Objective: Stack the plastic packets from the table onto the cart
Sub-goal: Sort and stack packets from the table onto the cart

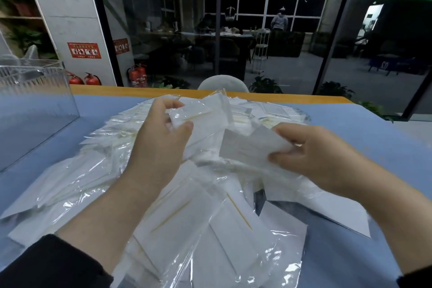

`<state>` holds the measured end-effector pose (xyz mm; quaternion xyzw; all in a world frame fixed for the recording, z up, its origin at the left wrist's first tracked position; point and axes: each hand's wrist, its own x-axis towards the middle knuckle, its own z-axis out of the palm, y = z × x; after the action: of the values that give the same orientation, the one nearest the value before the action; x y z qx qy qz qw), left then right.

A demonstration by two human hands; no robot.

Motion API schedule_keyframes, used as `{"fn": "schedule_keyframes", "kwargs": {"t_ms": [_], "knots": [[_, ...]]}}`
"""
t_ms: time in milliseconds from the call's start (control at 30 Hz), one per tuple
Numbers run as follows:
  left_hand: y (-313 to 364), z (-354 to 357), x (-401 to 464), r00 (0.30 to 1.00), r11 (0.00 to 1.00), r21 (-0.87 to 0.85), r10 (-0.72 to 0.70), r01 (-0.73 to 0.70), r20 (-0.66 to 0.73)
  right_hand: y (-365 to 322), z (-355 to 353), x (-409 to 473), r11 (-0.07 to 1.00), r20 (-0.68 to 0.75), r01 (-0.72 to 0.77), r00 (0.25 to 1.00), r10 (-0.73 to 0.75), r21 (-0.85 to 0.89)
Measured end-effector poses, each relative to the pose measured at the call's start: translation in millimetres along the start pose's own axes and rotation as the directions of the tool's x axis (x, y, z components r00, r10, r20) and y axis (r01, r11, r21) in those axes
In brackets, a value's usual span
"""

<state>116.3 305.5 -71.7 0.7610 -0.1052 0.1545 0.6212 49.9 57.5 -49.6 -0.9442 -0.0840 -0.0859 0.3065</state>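
**Both hands holding packets above the pile**

I see the left hand (161, 140) raised over the middle of the table (385, 147), thumb and fingers pinched on a clear packet (198, 116) with a thin yellowish stick inside. More packets bunch behind it in the same grip; I can't tell how many.

Right hand (313, 154) is level with it, to the right, fingers closed on the edge of a flat white packet (247, 147). Its thumb is hidden under the packet, grip looks firm. The two held packets overlap between the hands.

The rest of the packets (187, 229) lie in a loose sprawling heap on the blue tabletop, from the near edge right out to the far wooden edge strip (117, 90). Most are clear plastic with white inserts, several showing the same thin sticks. Heap is untidy, packets slid over each other at all angles.

A clear plastic box (35, 100) sits on the table at far left, apart from the heap. Black sleeves (53, 264) on both arms.

Cart isn't visible from this view.
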Motion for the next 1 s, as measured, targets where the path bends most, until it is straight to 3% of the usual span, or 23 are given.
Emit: {"fn": "schedule_keyframes", "kwargs": {"t_ms": [67, 167, 267, 367, 467, 700, 867, 1000], "knots": [[1.3, -3.3, 2.0, 1.000, 1.000, -0.010, 0.011, -0.011, -0.008, -2.9, -13.2, -6.1, 0.996, 0.013, 0.016, 1.000, -0.018, 0.085], [5.4, 1.9, -4.3, 0.995, 0.999, -0.049, 0.004, 0.000, 0.096, -8.7, -8.4, -5.8, 0.991, 0.022, 0.075, 0.997, -0.078, 0.109], [8.9, 12.6, -17.4, 0.974, 0.992, -0.118, -0.013, 0.041, 0.228, -2.8, 19.6, 6.5, 0.989, -0.133, 0.145, 0.981, -0.139, 0.039], [8.1, 20.6, -25.1, 0.954, 0.994, -0.109, 0.002, 0.032, 0.298, 4.9, 33.8, 15.6, 0.989, -0.262, 0.074, 0.964, -0.037, 0.130], [7.3, 27.7, -25.7, 0.965, 0.998, -0.063, 0.016, 0.000, 0.262, 9.4, 38.1, 14.2, 0.980, -0.204, 0.022, 0.979, 0.018, 0.196], [2.7, 32.9, -23.8, 0.986, 1.000, 0.000, 0.017, -0.018, 0.164, -1.2, 45.9, 16.4, 0.978, -0.206, 0.156, 0.971, -0.125, 0.140], [-2.1, 30.2, -21.4, 0.985, 0.996, -0.078, -0.036, 0.049, 0.171, 24.9, 25.1, 6.7, 0.986, -0.013, -0.003, 1.000, 0.005, 0.165], [4.7, 32.5, -26.3, 0.987, 0.989, -0.133, -0.040, 0.061, 0.153, 18.2, 35.4, 8.2, 0.976, -0.100, 0.032, 0.995, -0.010, 0.216]]}}
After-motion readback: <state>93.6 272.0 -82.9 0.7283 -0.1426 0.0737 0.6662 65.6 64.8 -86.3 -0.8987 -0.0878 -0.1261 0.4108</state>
